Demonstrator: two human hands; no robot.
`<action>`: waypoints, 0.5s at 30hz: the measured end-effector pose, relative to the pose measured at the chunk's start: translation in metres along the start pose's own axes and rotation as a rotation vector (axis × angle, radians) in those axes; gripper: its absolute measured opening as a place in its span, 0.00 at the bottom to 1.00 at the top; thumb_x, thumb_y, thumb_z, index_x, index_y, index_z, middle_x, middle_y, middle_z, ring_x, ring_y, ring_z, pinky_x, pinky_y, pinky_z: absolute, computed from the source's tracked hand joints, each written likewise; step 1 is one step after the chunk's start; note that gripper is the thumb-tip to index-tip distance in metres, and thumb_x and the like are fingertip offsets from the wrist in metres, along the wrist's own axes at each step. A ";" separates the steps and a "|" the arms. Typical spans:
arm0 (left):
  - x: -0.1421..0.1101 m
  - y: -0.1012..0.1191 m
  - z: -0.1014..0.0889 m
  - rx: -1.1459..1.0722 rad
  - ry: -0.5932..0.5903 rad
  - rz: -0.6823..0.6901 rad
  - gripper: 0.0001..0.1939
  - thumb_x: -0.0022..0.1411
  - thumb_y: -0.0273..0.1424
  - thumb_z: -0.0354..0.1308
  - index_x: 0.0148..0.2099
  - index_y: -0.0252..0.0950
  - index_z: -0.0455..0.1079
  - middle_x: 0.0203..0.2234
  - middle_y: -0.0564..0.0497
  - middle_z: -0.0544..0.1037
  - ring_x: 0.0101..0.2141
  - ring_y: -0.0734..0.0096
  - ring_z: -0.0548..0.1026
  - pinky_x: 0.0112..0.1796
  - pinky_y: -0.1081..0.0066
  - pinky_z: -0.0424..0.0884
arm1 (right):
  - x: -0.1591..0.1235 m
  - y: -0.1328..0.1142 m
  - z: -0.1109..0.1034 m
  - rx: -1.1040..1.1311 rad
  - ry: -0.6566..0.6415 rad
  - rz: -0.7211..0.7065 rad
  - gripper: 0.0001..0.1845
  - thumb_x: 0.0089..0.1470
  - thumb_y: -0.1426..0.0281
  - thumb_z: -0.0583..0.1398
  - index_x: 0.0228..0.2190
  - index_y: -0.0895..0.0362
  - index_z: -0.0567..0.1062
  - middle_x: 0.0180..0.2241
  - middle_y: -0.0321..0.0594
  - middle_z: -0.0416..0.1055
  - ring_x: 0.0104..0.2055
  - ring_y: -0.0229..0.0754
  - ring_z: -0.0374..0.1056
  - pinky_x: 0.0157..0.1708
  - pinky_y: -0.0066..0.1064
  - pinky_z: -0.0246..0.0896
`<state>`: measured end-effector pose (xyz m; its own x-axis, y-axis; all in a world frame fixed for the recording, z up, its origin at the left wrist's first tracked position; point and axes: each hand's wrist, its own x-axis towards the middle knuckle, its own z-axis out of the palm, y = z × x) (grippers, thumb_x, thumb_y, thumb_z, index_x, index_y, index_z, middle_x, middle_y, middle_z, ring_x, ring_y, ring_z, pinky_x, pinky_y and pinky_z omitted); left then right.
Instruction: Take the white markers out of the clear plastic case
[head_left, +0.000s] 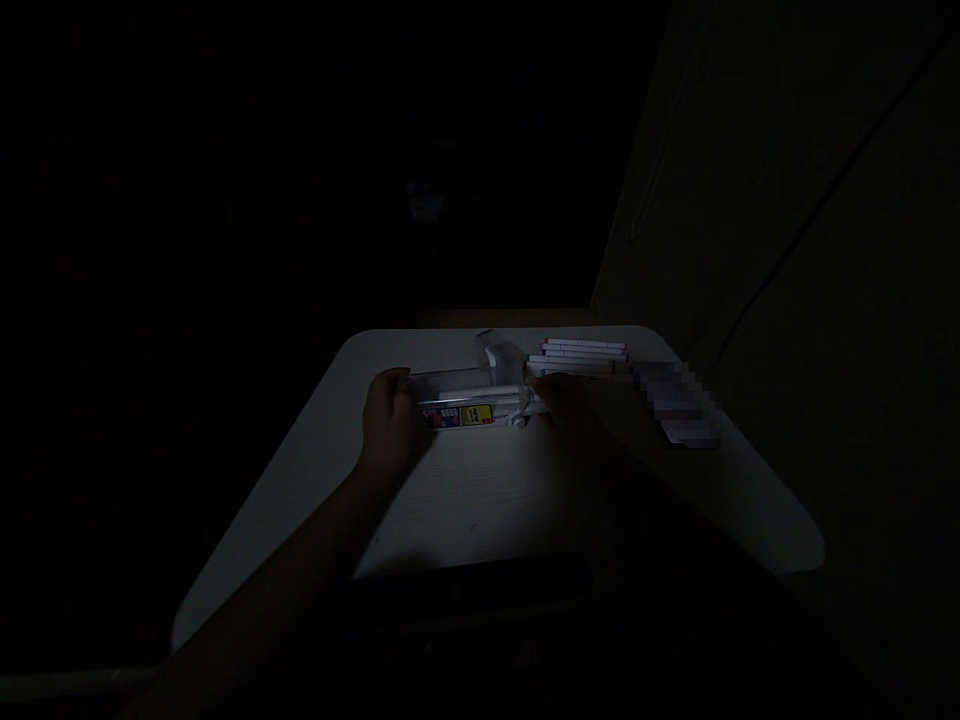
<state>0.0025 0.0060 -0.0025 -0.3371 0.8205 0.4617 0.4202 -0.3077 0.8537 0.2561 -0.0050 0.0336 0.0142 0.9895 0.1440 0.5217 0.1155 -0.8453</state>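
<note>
A clear plastic marker case point(450, 398) with a yellow and purple printed label lies crosswise over the table. My left hand point(390, 415) is closed around its left end, thumb on the near side. At the other end, a clear flap point(499, 348) stands up from the case. My right hand point(566, 400) is closed at that right end, its fingers on pale sticks point(534, 403) that look like white markers reaching into the case. Darkness hides most of the right fingers, so the exact hold is unclear.
Several white markers point(585, 352) with coloured ends lie in a bundle behind my right hand. A blurred-out dark flat object point(679, 405) rests near the table's right edge. The white table point(465, 490) has rounded corners. A wall point(825, 250) rises on the right.
</note>
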 end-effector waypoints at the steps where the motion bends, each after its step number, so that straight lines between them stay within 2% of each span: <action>1: 0.000 0.000 0.000 0.002 0.000 0.001 0.16 0.62 0.39 0.49 0.48 0.38 0.68 0.43 0.45 0.74 0.45 0.59 0.73 0.46 0.60 0.68 | 0.001 0.000 -0.001 0.002 0.017 -0.006 0.22 0.59 0.57 0.55 0.20 0.57 0.72 0.16 0.35 0.69 0.21 0.37 0.67 0.25 0.26 0.57; 5: 0.000 0.000 0.000 0.015 0.007 0.021 0.16 0.63 0.39 0.49 0.48 0.38 0.68 0.43 0.46 0.74 0.47 0.59 0.72 0.48 0.60 0.67 | 0.007 0.007 -0.015 -0.021 0.070 -0.031 0.21 0.58 0.57 0.56 0.20 0.57 0.73 0.21 0.39 0.73 0.27 0.40 0.69 0.28 0.29 0.59; 10: 0.000 0.000 -0.001 0.002 -0.005 -0.002 0.17 0.63 0.40 0.49 0.49 0.38 0.68 0.44 0.46 0.74 0.45 0.60 0.72 0.48 0.61 0.68 | 0.009 0.020 -0.036 -0.002 0.044 -0.046 0.19 0.54 0.57 0.60 0.20 0.57 0.75 0.26 0.42 0.76 0.36 0.48 0.73 0.37 0.36 0.66; 15: -0.001 -0.001 0.000 -0.010 -0.005 -0.005 0.17 0.63 0.40 0.50 0.49 0.38 0.68 0.43 0.46 0.74 0.45 0.60 0.72 0.47 0.62 0.68 | 0.008 0.023 -0.055 0.035 0.138 -0.034 0.13 0.53 0.61 0.62 0.26 0.57 0.79 0.33 0.43 0.80 0.41 0.48 0.74 0.44 0.37 0.66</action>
<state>0.0019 0.0054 -0.0038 -0.3351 0.8242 0.4565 0.4105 -0.3084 0.8581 0.3153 0.0012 0.0439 0.1160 0.9638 0.2400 0.4936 0.1537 -0.8560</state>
